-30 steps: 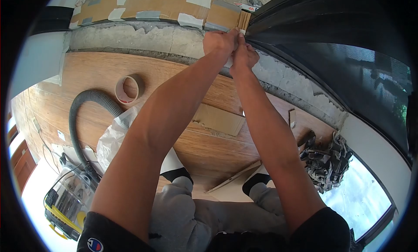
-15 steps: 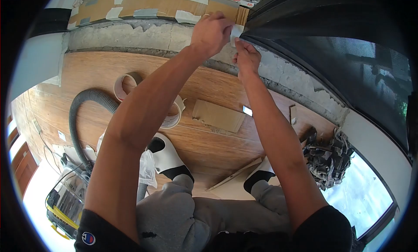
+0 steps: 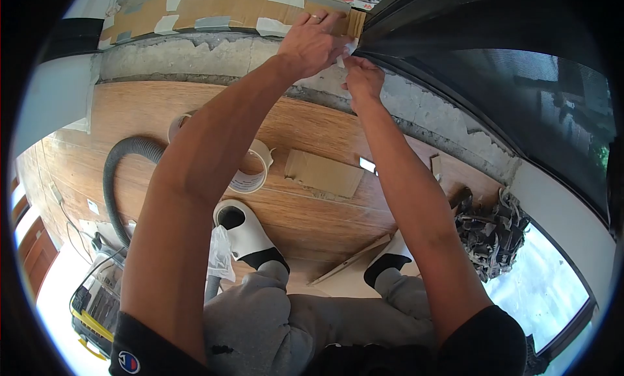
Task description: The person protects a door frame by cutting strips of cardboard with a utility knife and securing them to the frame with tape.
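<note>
A long cardboard strip (image 3: 250, 11) with pieces of white and grey tape runs along the top, beside the concrete ledge (image 3: 227, 56). My left hand (image 3: 313, 44) rests at the strip's right end, its fingers bent over the edge. Just to its right, my right hand (image 3: 364, 77) pinches a small piece of white tape (image 3: 348, 49) between the two hands. The tape lies at the corner by the dark frame. The left fingertips are partly hidden, so what they grip is unclear.
On the wood floor (image 3: 312, 126) lie tape rolls (image 3: 259, 171), a cardboard piece (image 3: 324, 172) and a grey hose (image 3: 116, 181). A vacuum (image 3: 94, 304) stands lower left. Crumpled dark debris (image 3: 492, 236) sits at the right, below the black screen door (image 3: 494, 83).
Both hands have moved slightly left. The white tape piece, flat and hanging before, is now folded or pressed in near the strip's end, and the left fingers reach further over it.
</note>
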{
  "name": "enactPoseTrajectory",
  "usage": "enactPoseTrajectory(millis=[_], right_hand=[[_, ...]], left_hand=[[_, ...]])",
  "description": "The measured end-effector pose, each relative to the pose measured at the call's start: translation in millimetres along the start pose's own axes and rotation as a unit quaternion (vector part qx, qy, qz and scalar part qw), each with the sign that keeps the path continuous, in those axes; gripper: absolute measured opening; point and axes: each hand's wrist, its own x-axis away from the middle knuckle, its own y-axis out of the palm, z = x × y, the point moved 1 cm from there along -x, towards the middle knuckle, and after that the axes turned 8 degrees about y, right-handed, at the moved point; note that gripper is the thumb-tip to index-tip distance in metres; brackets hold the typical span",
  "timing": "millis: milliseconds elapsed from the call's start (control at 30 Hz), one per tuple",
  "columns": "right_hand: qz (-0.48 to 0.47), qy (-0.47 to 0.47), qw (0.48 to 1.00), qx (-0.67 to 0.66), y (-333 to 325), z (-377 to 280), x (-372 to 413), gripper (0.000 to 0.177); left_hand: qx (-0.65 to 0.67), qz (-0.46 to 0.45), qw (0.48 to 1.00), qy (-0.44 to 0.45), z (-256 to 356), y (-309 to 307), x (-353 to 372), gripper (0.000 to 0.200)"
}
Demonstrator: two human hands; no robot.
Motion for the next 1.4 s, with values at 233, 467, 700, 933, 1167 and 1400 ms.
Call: enactPoseTrajectory(millis=[233,467,700,933,1167,1400], right_hand=[[0.021,-0.001,0.999,0.042,0.1,0.0,-4.6,0.019],[0.02,0.006,0.999,-0.026,5.2,8.2,-7.5,0.013],[0.029,-0.028,0.999,-0.022,10.8,12.6,-12.5,0.015],[0.047,-0.054,0.997,-0.003,15.3,12.9,-5.9,0.017],[0.061,-0.073,0.995,-0.032,25.3,26.5,-16.1,0.016],[0.178,-0.269,0.943,0.076,35.1,31.7,-10.7,0.013]], left_hand=[[-0.031,-0.05,0.997,0.045,-7.9,4.1,-9.1,0.029],[-0.019,-0.014,0.998,0.058,-7.5,14.5,-11.1,0.025],[-0.007,-0.025,0.999,0.032,-2.3,17.8,-13.1,0.023],[0.014,0.007,0.999,0.031,-4.7,22.7,-9.5,0.022],[0.019,0.004,1.0,0.019,-4.9,23.9,-9.2,0.028],[0.009,0.016,1.0,0.016,-6.6,31.5,-8.6,0.029]])
